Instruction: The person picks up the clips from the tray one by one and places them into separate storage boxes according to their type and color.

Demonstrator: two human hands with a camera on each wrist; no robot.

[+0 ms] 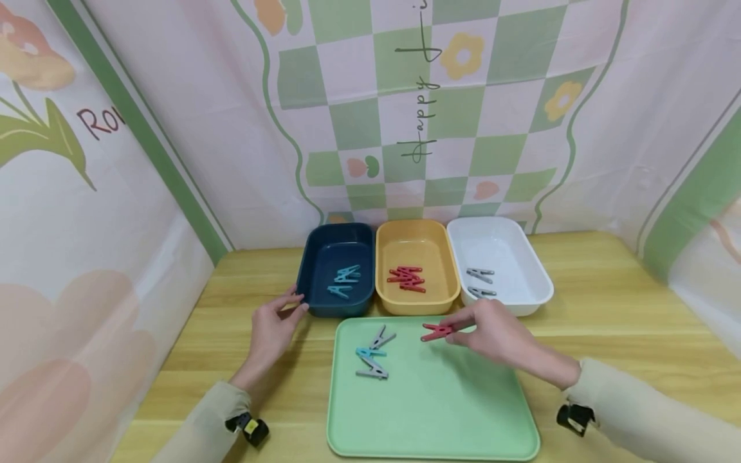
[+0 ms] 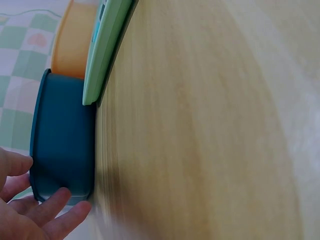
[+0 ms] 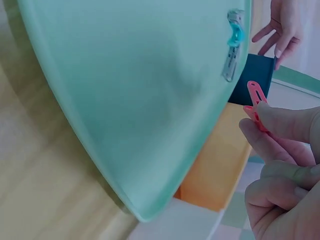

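Between thumb and fingertips, my right hand [image 1: 494,331] pinches a red clothespin [image 1: 435,332] over the far side of the green tray [image 1: 446,411]. In the right wrist view the red clothespin [image 3: 256,102] sticks out past the thumb. My left hand [image 1: 274,328] touches the near left corner of the dark blue bin [image 1: 341,310]; the left wrist view shows its fingers [image 2: 52,207] extended against that bin's wall. On the tray's left part lie a blue clothespin [image 1: 370,352] and two grey clothespins, one [image 1: 382,337] above it and one [image 1: 372,369] below it.
Side by side behind the tray stand the dark blue bin with blue clothespins [image 1: 346,275], a yellow bin [image 1: 417,307] with several red clothespins [image 1: 407,279], and a white bin [image 1: 523,283] with two grey clothespins. A printed curtain [image 1: 405,128] hangs behind the wooden table [image 1: 613,308].
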